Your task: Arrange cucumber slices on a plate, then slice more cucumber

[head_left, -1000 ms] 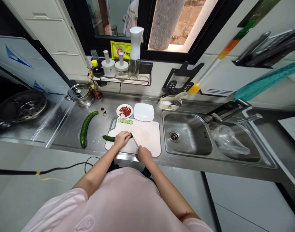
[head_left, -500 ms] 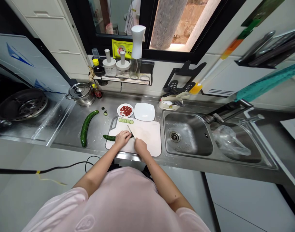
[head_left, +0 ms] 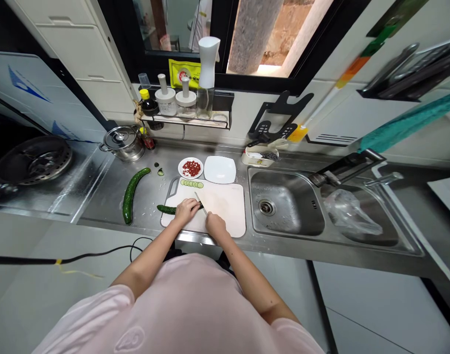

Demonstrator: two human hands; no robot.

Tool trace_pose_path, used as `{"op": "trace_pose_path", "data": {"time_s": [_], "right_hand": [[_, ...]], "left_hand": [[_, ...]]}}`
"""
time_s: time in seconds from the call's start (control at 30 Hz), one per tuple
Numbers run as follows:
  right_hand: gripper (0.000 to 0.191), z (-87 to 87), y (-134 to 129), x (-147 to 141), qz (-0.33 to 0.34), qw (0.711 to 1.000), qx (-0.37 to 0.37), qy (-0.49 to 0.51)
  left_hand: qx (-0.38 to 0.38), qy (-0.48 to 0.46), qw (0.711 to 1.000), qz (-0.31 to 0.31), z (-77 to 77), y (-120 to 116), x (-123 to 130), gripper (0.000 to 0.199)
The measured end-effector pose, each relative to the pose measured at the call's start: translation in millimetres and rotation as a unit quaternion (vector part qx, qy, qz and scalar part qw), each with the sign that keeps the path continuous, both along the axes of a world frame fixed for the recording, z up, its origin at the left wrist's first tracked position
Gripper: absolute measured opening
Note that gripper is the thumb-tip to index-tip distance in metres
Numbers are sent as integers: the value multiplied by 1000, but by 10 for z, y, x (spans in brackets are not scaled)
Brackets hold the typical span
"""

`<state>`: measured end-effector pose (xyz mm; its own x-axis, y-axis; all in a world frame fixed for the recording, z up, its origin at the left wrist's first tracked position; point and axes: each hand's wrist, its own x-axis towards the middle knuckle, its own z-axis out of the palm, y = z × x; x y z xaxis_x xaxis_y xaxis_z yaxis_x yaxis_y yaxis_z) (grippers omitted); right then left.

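On the white cutting board [head_left: 228, 206] lies a cucumber [head_left: 166, 210], its middle covered by my left hand [head_left: 187, 211], whose fingers are closed over it near the cut end. My right hand [head_left: 215, 225] grips a kitchen knife [head_left: 199, 200] by its handle; the blade stands at the cucumber's right end, close to my left fingertips. A row of overlapping cucumber slices [head_left: 191, 184] lies along the board's far edge. Left of the board rests a whole cucumber [head_left: 132, 194] on the steel counter. Two small cut ends [head_left: 160, 172] lie beyond it.
Behind the board stand a plate of chopped red pieces [head_left: 191, 168] and a white square plate [head_left: 220, 170]. To the right is a steel sink [head_left: 287, 204] with a plastic bag [head_left: 352, 214] in its second basin. A lidded pot [head_left: 123, 142] stands at back left.
My right hand and the knife have shifted very slightly to the right. My left hand stays on the cucumber, and the slices look the same.
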<state>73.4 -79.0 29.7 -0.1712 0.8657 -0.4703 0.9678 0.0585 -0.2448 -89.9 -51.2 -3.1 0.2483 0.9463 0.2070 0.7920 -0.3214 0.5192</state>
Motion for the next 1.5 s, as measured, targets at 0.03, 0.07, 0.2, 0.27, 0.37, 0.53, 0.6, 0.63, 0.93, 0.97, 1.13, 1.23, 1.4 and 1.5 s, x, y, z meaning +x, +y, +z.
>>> {"op": "trace_pose_path", "data": {"time_s": [0.03,0.07,0.2,0.27,0.37,0.53,0.6,0.63,0.93,0.97,1.13,1.23,1.4,1.5], "right_hand": [[25,-4,-22,17,1,1000,0,0],[25,-8,-45,34,1,1000,-1,-2],[24,-18,-136,92,1,1000,-3,-7],[24,-22,-170,112,1,1000,-7,-7],[23,-23,-192,128,-1,1000,-12,-10],[22,-9,-154,113,-1,1000,-10,-10],[23,-5,-119,91,0,1000,-4,-7],[24,-5,-99,76,1,1000,-1,-5],[27,29,102,-63,-4,1000,-2,9],[28,34,113,-70,-5,1000,-2,11],[27,30,104,-60,-7,1000,-1,11],[27,22,51,-20,-9,1000,-4,5],[26,27,-74,81,-4,1000,-9,5],[24,32,-138,129,0,1000,-8,4]], "left_hand": [[0,-1,1000,-1,1,-1,0,21],[1,-3,1000,-1,2,-2,1,21],[1,-5,1000,1,3,-7,4,20],[-1,-3,1000,0,4,-8,5,20],[-4,-1,1000,-1,3,-8,5,22],[-2,-5,1000,5,2,-11,10,21],[-4,-3,1000,6,10,-13,11,21],[-5,-1,1000,5,16,-13,11,21],[-11,9,1000,4,27,-13,4,24],[-11,10,1000,3,25,-11,4,24],[-16,13,1000,0,24,1,0,25],[-17,17,1000,-1,30,0,1,25],[-19,24,1000,3,63,-7,16,25],[-22,26,999,2,94,-11,24,24]]}}
